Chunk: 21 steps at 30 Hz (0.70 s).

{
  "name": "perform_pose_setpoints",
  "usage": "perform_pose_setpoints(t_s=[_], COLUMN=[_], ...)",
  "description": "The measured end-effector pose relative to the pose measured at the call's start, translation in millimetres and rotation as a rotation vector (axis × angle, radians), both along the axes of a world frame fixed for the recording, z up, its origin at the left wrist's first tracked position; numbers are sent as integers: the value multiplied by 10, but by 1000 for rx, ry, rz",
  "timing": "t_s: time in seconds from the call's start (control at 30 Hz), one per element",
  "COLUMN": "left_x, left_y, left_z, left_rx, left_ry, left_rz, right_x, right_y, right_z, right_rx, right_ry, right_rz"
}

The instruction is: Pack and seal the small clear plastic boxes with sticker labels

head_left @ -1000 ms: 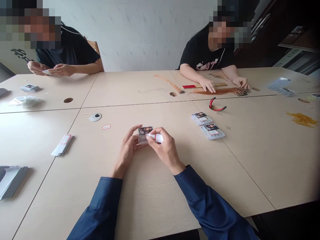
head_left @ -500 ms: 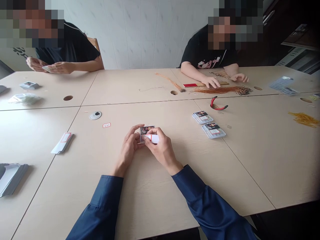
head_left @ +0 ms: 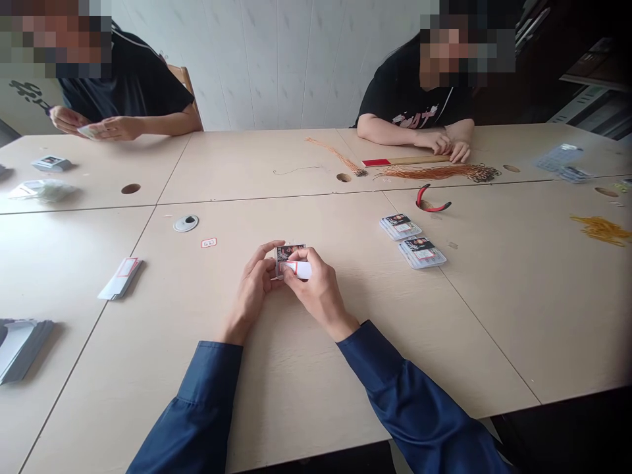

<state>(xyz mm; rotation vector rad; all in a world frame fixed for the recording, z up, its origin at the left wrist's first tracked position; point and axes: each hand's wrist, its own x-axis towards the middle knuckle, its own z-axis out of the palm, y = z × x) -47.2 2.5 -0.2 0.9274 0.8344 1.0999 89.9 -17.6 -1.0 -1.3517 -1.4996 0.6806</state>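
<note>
Gripping a small packet (head_left: 290, 253), left hand (head_left: 254, 282) and right hand (head_left: 318, 289) cover its lower half

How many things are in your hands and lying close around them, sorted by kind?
Printed packet, in left hand: 1
White label strip, in right hand: 1
Stacks of printed packets: 2
Red-handled tool: 1
Round white disc: 1
Red-bordered sticker: 1
Total: 7

Navy sleeves (head_left: 395, 388), red-edged white label (head_left: 299, 268)
</note>
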Motion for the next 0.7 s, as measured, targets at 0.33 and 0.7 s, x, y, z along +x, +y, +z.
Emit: perform_pose_setpoints(t_s=[0.33,0.7], left_x=[1,26], left_y=[-24,-40], left_z=[0,31], left_rx=[35,45], left_ry=[104,149], left_rz=[13,34], right_x=[2,3], right_y=[-7,-6], right_z=[4,2], right_rx=[16,30], right_ry=[-10,-15], right_rz=[1,9])
